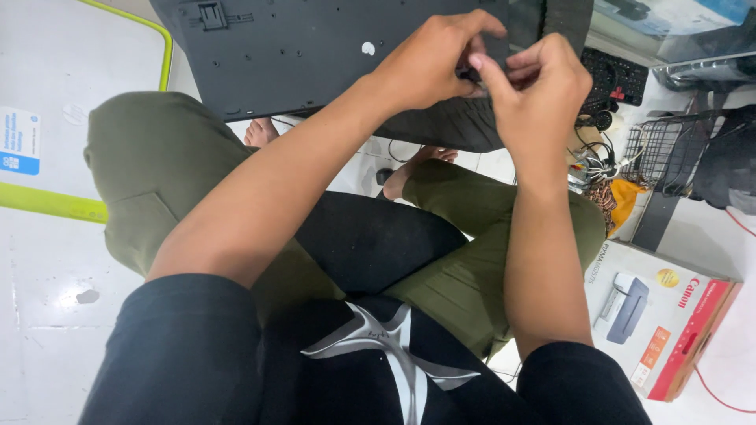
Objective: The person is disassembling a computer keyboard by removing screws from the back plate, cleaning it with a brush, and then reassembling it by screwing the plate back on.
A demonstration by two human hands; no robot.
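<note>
You are sitting cross-legged on a white tiled floor (pixel 47 291), with a printer box (pixel 657 315) by your right knee, a tangle of cables (pixel 598 161) and a wire basket (pixel 657 149) beyond it, and a second keyboard (pixel 618 79) lying key-side up further back. The thing you are working on is the upturned black keyboard (pixel 291 51), its underside facing you across your knees. Your left hand (pixel 429 63) is curled tight, thumb and forefinger pinched on a small dark part (pixel 470 76) at the keyboard's near edge; your right hand (pixel 535 86) is closed around the same spot, thumb pressing in from the other side. What the part is cannot be told, since your fingers cover most of it. Judging by the grip, steady the keyboard against your leg so it cannot slide, keep both thumbs close to the part, and work it gently rather than forcing it, because thin plastic there could snap.
</note>
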